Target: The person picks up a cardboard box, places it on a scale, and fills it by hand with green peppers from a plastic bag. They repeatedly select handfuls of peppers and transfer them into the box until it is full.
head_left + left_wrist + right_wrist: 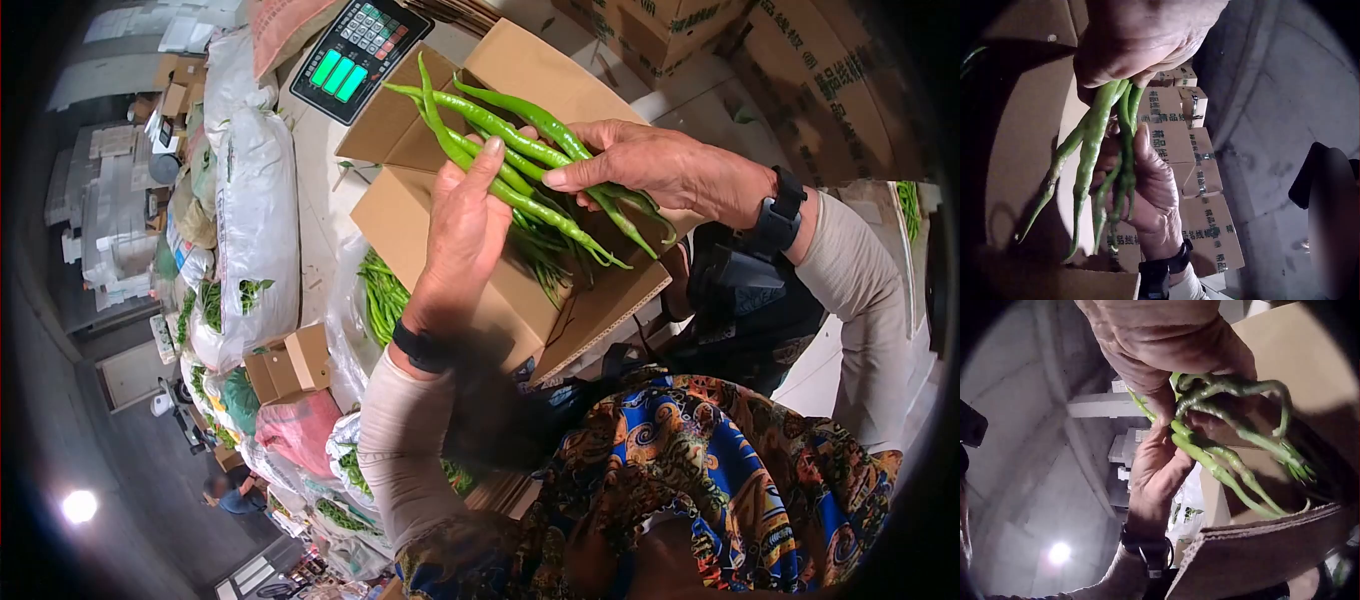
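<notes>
Both hands hold a loose bunch of long green peppers (520,150) above an open cardboard box (400,215). The left hand (465,225) pinches the peppers with its thumb on top. To its right, the right hand (650,165) grips the same bunch, thumb across the peppers. Thin curved pepper ends (1088,156) hang below the left hand (1147,37) in the left wrist view. In the right wrist view, darker curled peppers (1235,387) stick out beneath the right hand (1166,344). More peppers (545,275) lie inside the box, partly hidden.
A scale with a lit green display (340,75) stands beyond the box. Printed cartons (800,80) are stacked at the upper right. Left of the box are a clear bag of peppers (383,300), a long white sack (258,220) and a small open carton (290,365).
</notes>
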Demonstrator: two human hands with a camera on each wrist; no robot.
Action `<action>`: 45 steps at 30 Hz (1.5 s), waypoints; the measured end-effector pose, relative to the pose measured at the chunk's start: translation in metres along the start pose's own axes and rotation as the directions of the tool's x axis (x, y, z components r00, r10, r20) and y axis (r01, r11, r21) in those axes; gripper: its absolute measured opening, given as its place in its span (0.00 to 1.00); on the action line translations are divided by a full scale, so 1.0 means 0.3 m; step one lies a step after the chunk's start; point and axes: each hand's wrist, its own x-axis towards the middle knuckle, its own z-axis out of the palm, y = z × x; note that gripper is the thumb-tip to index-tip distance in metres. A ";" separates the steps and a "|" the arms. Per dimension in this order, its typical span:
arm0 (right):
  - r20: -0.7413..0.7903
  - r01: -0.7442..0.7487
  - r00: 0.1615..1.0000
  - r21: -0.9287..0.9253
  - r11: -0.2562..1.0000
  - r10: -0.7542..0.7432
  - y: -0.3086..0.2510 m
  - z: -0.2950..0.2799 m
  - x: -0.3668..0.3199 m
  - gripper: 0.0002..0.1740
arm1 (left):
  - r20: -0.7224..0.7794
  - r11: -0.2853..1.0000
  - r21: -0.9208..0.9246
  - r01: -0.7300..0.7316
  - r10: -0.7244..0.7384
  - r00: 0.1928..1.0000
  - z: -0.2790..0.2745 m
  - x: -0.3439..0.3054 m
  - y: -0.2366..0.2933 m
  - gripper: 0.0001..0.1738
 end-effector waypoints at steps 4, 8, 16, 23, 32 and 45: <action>0.040 0.057 0.998 -0.079 0.995 -0.054 0.014 -0.010 0.006 0.29 | -0.015 1.000 -0.015 -0.005 0.005 1.000 0.029 -0.001 -0.025 0.16; 0.004 0.038 0.999 -0.125 0.991 -0.038 0.029 -0.008 0.020 0.28 | -0.069 0.999 0.013 -0.047 0.048 0.997 0.028 0.006 -0.034 0.13; 0.047 0.028 0.999 -0.229 0.973 -0.018 0.078 -0.006 0.020 0.22 | -0.049 0.997 0.005 0.077 -0.077 0.996 0.013 0.005 -0.016 0.18; -0.019 -0.090 0.994 -0.682 0.726 0.106 0.049 -0.049 0.029 0.26 | -0.066 0.989 0.057 0.139 -0.136 0.989 -0.043 0.008 -0.043 0.20; -0.070 0.119 0.980 -0.540 0.833 -0.185 -0.033 -0.104 -0.050 0.30 | -0.250 0.957 0.027 0.289 -0.273 0.929 -0.338 0.057 -0.182 0.14; 0.015 0.092 0.995 -0.595 0.799 -0.104 -0.037 -0.119 -0.036 0.24 | -0.267 0.518 0.785 0.340 -0.213 0.940 -0.364 0.037 -0.205 0.21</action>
